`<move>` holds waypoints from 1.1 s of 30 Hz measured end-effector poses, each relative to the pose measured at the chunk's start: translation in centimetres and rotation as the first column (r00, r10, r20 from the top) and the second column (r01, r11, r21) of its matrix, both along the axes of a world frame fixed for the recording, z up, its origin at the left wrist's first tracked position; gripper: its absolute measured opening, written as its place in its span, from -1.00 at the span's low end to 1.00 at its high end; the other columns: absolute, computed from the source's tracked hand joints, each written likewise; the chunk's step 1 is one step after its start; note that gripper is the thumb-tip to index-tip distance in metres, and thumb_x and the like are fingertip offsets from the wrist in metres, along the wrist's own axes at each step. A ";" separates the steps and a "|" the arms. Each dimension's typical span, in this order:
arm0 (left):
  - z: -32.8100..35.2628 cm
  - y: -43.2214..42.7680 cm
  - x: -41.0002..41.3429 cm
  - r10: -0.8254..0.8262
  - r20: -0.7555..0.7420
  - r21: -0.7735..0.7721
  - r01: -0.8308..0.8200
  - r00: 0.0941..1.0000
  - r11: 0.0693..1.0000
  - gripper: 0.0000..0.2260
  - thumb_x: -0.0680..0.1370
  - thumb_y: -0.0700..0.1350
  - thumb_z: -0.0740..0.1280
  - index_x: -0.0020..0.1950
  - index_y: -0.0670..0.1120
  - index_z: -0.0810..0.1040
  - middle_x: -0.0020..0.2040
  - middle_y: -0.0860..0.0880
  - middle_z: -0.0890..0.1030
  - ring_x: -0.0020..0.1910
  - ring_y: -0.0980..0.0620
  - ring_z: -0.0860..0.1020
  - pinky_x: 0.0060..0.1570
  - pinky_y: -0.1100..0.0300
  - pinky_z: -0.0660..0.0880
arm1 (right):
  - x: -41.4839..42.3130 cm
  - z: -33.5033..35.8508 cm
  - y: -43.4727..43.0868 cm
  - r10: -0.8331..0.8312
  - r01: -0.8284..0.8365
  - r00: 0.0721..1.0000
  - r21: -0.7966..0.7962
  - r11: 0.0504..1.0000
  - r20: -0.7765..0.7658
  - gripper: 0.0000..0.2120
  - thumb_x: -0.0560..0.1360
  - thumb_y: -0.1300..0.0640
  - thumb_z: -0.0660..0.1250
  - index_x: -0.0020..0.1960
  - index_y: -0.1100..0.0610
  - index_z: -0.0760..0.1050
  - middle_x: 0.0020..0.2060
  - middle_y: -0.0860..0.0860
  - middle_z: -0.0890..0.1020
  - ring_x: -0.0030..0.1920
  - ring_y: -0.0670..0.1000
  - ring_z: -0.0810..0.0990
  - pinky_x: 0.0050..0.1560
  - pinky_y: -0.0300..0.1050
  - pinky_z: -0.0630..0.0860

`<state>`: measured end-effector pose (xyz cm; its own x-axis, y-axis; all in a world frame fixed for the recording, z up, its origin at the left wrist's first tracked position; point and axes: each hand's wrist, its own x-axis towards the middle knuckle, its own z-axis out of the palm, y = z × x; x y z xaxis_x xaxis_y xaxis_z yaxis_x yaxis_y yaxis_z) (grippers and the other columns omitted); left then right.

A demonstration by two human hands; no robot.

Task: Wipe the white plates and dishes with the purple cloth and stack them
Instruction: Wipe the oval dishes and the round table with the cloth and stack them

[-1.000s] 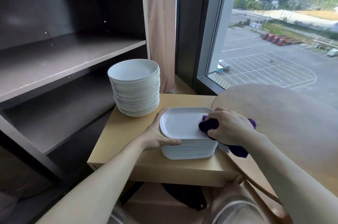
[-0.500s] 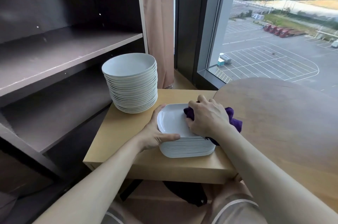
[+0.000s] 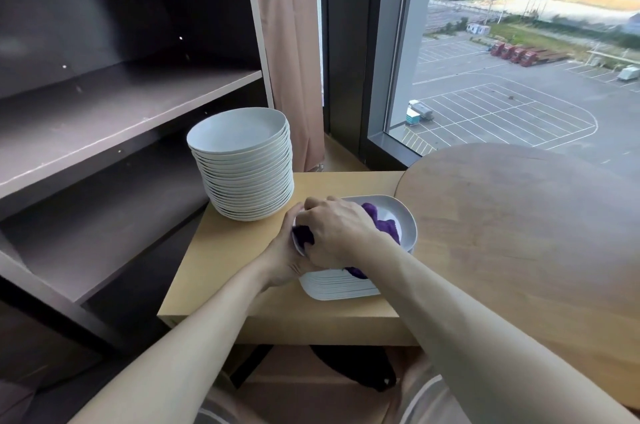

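Observation:
A stack of white square dishes [image 3: 341,286] sits on the light wooden table [image 3: 242,250]. The top square dish [image 3: 403,215] is held at its left edge by my left hand [image 3: 282,261], mostly hidden under my right hand. My right hand [image 3: 334,231] grips the purple cloth [image 3: 382,221] and presses it on the left part of the top dish. A tall stack of round white plates [image 3: 244,164] stands to the left behind.
A dark shelving unit [image 3: 114,105] stands at the left with bare shelves. A round wooden table [image 3: 519,233] lies to the right, overlapping the light table. A beige curtain [image 3: 294,60] and a window are behind.
My right hand has slid the purple cloth leftward across the top square dish, from its right edge to its left side. My left hand stays on the dish's left edge.

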<state>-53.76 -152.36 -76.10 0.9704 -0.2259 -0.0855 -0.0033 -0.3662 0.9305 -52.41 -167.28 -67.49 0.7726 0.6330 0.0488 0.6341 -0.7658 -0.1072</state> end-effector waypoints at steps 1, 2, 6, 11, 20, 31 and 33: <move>0.0 0.1 0.0 -0.013 -0.011 0.006 0.013 1.000 1.000 0.10 0.39 -0.28 0.63 0.64 0.09 -0.07 0.41 0.22 0.37 0.22 0.52 0.44 0.04 0.51 0.46 | -0.3 0.0 -0.1 0.002 -0.002 1.000 -0.015 1.000 0.009 -0.72 0.57 -0.01 0.28 0.21 0.04 0.61 0.11 0.00 0.52 0.06 0.07 0.47 -0.08 -0.01 0.39; 0.0 0.1 0.0 -0.018 -0.030 0.003 0.018 0.999 1.000 0.11 0.40 -0.28 0.63 0.64 0.11 -0.10 0.42 0.19 0.37 0.21 0.51 0.45 0.02 0.53 0.45 | -0.5 0.0 -0.3 -0.005 0.005 1.000 -0.015 1.000 0.010 -0.73 0.57 0.00 0.28 0.20 0.04 0.62 0.12 -0.02 0.52 0.10 0.07 0.48 -0.07 -0.02 0.38; 0.1 0.2 -0.2 0.051 -0.075 -0.049 -0.055 0.996 0.997 0.11 0.37 -0.21 0.66 0.62 0.23 -0.04 0.39 0.21 0.39 0.24 0.40 0.43 0.01 0.51 0.46 | -1.0 0.1 -2.0 -0.050 0.052 0.997 0.036 0.998 -0.057 -0.73 0.57 -0.02 0.26 0.23 -0.07 0.60 0.07 -0.07 0.50 0.12 0.06 0.47 -0.13 -0.06 0.32; -0.1 0.2 -0.2 0.056 -0.077 -0.111 -0.064 0.995 0.992 0.01 0.36 -0.13 0.67 0.58 0.29 0.09 0.34 0.18 0.43 0.19 0.31 0.53 0.03 0.43 0.51 | -0.8 -0.1 -6.0 -0.144 0.145 0.988 0.018 0.989 -0.054 -0.77 0.52 -0.07 0.27 0.14 -0.18 0.60 0.06 -0.14 0.52 0.13 0.01 0.48 -0.11 -0.04 0.43; -0.4 0.2 0.0 0.020 -0.142 -0.188 -0.047 0.990 0.981 0.11 0.24 -0.04 0.69 0.58 0.30 0.07 0.36 0.20 0.41 0.28 0.26 0.47 0.17 0.34 0.49 | 2.1 -1.2 -8.9 -0.472 0.473 0.881 -0.005 0.881 0.039 -0.69 0.50 -0.02 0.28 0.22 -0.14 0.55 0.12 0.03 0.50 0.09 0.14 0.47 -0.04 -0.01 0.33; 0.1 -0.5 -0.8 0.057 -0.154 -0.212 -0.090 0.986 0.973 0.15 0.21 0.01 0.70 0.59 0.30 0.05 0.40 0.09 0.42 0.36 0.08 0.48 0.38 0.10 0.46 | 1.2 -1.8 -7.5 -0.585 0.583 0.810 0.058 0.811 0.038 -0.67 0.51 -0.11 0.28 0.24 -0.06 0.54 0.10 0.10 0.52 0.10 0.17 0.50 0.01 0.02 0.39; 0.2 -0.5 -0.9 0.058 -0.168 -0.222 -0.095 0.984 0.970 0.13 0.23 -0.03 0.69 0.60 0.30 0.04 0.41 0.06 0.42 0.36 0.06 0.48 0.38 0.06 0.47 | 1.1 -1.5 -7.6 -0.582 0.581 0.813 0.050 0.812 0.004 -0.67 0.51 -0.11 0.28 0.23 -0.05 0.53 0.10 0.11 0.51 0.08 0.18 0.50 -0.01 0.01 0.37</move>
